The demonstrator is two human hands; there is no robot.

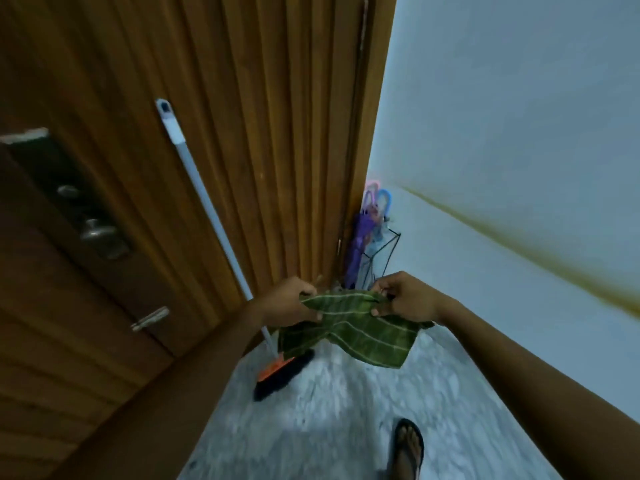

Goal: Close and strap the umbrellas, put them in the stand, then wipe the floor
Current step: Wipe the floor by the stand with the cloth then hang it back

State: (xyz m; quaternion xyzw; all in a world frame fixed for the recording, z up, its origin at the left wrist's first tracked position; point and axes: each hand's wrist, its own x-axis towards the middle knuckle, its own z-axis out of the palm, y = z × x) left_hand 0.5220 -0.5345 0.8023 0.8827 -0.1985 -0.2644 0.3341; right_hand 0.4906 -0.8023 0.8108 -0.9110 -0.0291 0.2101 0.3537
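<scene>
A green cloth with pale stripes (360, 336) hangs stretched between both hands above the floor. My left hand (289, 301) pinches its left top edge, and my right hand (407, 299) pinches the right top edge. Behind them, in the corner, a black wire umbrella stand (386, 252) holds closed umbrellas: a purple one (358, 252) and others with blue and pink hooked handles (381, 199). The lower part of the stand is hidden by the cloth and hands. The speckled grey floor (346, 410) lies below.
A broom with a white handle (207, 199) and an orange-black head (280, 370) leans on the wooden slatted door (277, 133). A wooden door with a knob (100, 233) stands at the left. White wall (519, 168) at the right. My sandalled foot (408, 448) is on the floor.
</scene>
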